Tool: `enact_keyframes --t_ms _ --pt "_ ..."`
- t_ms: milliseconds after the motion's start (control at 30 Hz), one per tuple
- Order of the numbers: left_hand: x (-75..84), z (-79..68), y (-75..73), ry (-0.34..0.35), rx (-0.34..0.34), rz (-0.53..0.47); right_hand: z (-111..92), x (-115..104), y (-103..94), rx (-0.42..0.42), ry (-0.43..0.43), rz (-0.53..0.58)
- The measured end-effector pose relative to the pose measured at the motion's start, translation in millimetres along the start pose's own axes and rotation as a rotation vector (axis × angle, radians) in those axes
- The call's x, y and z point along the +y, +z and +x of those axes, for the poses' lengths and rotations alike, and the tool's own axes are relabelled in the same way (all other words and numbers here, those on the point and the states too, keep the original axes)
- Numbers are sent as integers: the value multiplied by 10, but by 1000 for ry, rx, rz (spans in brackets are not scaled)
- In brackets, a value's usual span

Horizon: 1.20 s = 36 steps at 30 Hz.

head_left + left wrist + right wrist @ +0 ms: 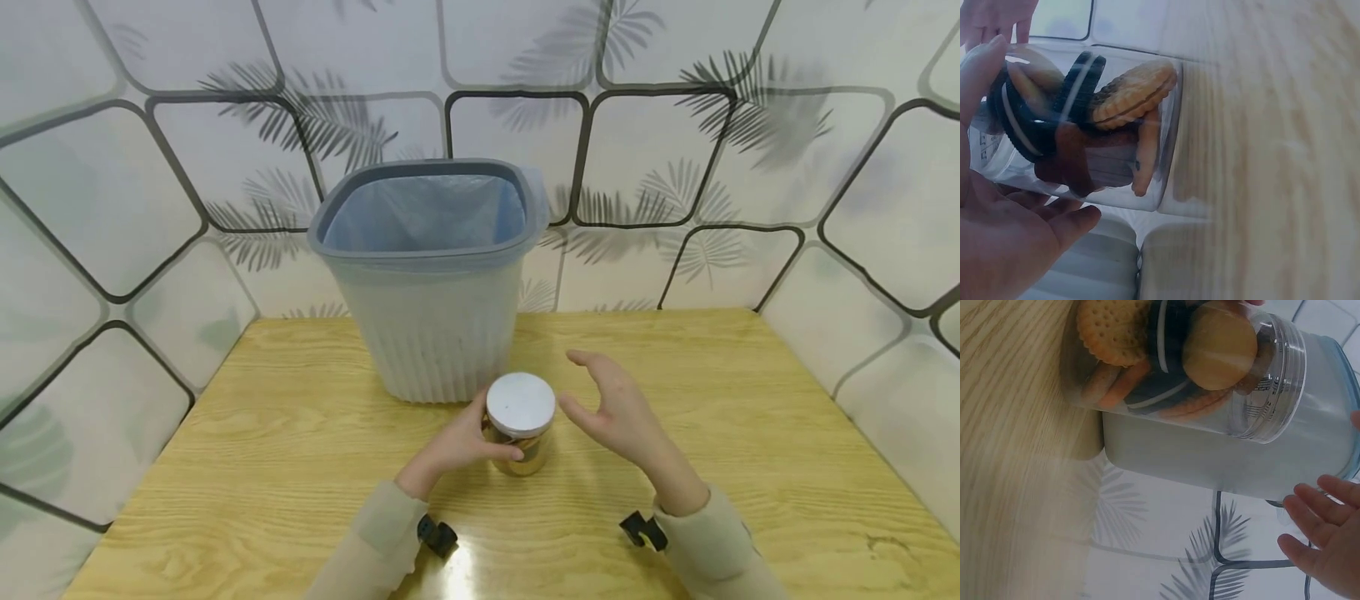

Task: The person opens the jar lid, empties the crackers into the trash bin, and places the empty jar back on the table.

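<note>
A clear plastic jar of cookies [530, 450] stands upright on the wooden table, topped by a round silvery-white cover [521, 404]. My left hand [467, 435] grips it from the left, thumb across the near side. Through the wall, the left wrist view shows dark sandwich cookies [1079, 87] and a ridged tan one [1136, 94]. To the right of the jar, my right hand [618, 408] is held apart from it, thumb and fingers spread with nothing between them. In the right wrist view its fingertips [1310, 515] are near the jar's top end.
Just behind the jar stands a tall whitish bin [438, 325] with a blue-grey rim and a plastic liner [435, 208]. Patterned walls [645, 158] enclose the table [285, 467] at the back and both sides. Each sleeve carries a black wrist mount [437, 536].
</note>
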State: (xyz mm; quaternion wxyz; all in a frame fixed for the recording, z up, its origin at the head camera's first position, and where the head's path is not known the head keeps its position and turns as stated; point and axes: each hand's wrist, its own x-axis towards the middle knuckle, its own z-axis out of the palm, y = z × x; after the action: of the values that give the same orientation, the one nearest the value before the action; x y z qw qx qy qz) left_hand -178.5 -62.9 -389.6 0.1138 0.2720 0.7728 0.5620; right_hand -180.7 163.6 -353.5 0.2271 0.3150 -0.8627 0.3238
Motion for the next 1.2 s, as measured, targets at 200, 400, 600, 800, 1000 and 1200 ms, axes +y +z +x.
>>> enact_keyframes --t_ms 200,400,600,800,1000,1200 --pt "34 -6 12 -1 15 -36 14 -9 30 -55 -17 82" --pt "36 0 9 1 34 -25 15 -32 76 -104 -5 119" --pt "61 -8 -4 4 14 6 14 -33 133 -148 20 129" --pt "-10 13 -12 -11 -11 14 6 -24 209 -199 23 132" --pt "-220 64 -2 -8 -14 10 -7 -11 263 -266 76 178" --pt "-261 62 2 11 -37 -8 10 -45 285 -313 95 199"
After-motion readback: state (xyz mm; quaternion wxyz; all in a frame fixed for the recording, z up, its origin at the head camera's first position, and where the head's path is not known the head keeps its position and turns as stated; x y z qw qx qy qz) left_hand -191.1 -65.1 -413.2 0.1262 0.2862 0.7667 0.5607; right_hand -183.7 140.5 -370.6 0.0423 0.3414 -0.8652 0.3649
